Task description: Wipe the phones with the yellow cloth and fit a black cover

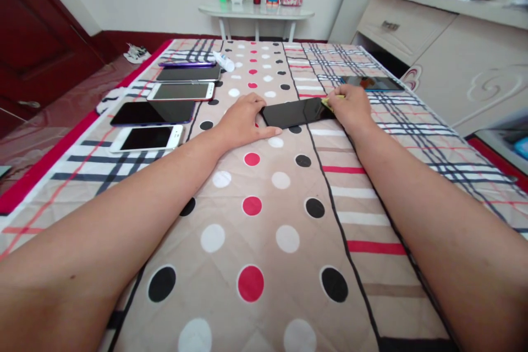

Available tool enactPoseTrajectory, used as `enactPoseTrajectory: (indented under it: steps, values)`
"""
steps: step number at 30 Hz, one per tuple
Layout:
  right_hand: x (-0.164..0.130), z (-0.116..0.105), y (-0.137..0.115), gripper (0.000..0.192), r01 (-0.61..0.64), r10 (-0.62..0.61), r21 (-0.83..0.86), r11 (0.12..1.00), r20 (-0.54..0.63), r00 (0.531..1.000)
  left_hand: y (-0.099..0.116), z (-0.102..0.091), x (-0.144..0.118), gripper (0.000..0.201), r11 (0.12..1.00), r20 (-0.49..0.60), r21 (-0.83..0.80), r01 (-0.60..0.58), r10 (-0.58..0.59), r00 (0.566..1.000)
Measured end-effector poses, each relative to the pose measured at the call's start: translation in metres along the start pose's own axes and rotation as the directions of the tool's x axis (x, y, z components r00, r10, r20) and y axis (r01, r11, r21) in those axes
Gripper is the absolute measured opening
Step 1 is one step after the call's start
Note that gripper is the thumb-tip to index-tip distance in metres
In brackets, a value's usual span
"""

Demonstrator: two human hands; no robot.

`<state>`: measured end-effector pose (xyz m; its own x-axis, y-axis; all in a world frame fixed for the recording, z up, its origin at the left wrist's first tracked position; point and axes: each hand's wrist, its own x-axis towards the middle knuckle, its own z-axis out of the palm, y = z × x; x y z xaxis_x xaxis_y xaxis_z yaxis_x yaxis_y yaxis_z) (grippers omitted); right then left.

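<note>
A black phone (295, 112) lies face up on the patterned bedspread (264, 220). My left hand (241, 119) grips its left end between thumb and fingers. Over the phone's right end my right hand (350, 107) presses a small yellow cloth (330, 100), mostly hidden under the fingers.
Several more phones lie in a column at the left: a white one (147, 138), a dark one (153, 113), another white one (181, 91) and a dark one (188, 73). A further phone (373, 83) lies far right. A small white tube (223, 60) lies beyond. A side table (256, 11) and a cabinet (454, 60) stand behind.
</note>
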<state>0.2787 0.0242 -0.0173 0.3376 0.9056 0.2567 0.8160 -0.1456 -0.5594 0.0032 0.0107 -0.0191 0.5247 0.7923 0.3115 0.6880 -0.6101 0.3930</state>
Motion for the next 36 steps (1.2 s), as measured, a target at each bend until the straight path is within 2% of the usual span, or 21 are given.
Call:
enactPoseTrajectory:
  steps: [12,21,30,33,36]
  values:
    - [0.004,0.006,0.008,0.024,0.009,-0.008,0.086,0.996,-0.018,1.000,-0.002,0.003,0.000,0.062,1.000,-0.005,-0.010,-0.013,0.013,1.000]
    - [-0.005,0.002,-0.001,0.019,-0.017,0.017,0.003,1.000,-0.046,0.999,-0.001,0.002,-0.001,0.059,1.000,-0.011,-0.007,-0.013,0.013,1.000]
    - [-0.002,0.002,0.005,0.018,-0.043,0.048,0.109,0.993,-0.049,0.998,-0.002,0.003,0.000,0.064,1.000,-0.002,-0.015,0.005,-0.005,1.000]
    - [-0.001,0.003,0.009,0.018,-0.020,0.026,0.158,0.987,-0.036,0.999,-0.002,0.003,-0.001,0.071,1.000,-0.051,-0.004,-0.009,0.008,0.999]
    - [0.000,0.004,0.012,0.019,-0.008,0.015,0.200,0.980,-0.029,0.999,0.002,0.001,-0.003,0.081,0.998,-0.164,0.005,-0.062,0.062,0.984]
